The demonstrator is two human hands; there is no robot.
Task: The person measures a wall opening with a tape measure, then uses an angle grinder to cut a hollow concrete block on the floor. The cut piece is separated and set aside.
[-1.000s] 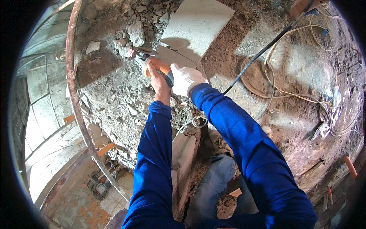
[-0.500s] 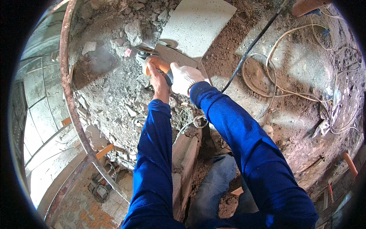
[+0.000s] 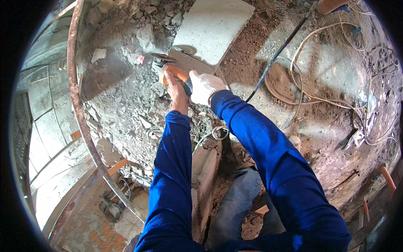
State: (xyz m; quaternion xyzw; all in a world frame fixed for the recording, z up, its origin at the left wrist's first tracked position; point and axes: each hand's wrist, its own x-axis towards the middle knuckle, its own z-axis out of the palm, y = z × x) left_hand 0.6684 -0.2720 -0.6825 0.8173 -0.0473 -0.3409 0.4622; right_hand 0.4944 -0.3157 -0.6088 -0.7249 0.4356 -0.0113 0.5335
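Both hands are wrapped round an orange angle grinder (image 3: 179,73) with a dark rear grip. My bare left hand (image 3: 177,95) holds its body near the head. My right hand (image 3: 206,87), in a white knitted glove, grips the rear end. At the front of the tool, the disc (image 3: 163,57) lies beside the near-left edge of a grey-brown slab (image 3: 189,62); whether it touches cannot be seen. Beyond that slab lies a large pale panel (image 3: 214,27). Broken rubble spreads under and left of the tool.
A rusty curved pipe (image 3: 74,63) arches along the left. A black hose (image 3: 279,54) runs up to the right, past looped pale cables (image 3: 300,80). Concrete chunks (image 3: 146,38) lie at the far side. A concrete ledge (image 3: 205,172) stands between my forearms, and a coiled cord (image 3: 112,212) sits lower left.
The dust cloud left of the disc has thinned. The grinder has tilted slightly, and its disc shows more clearly. Both hands keep their hold.
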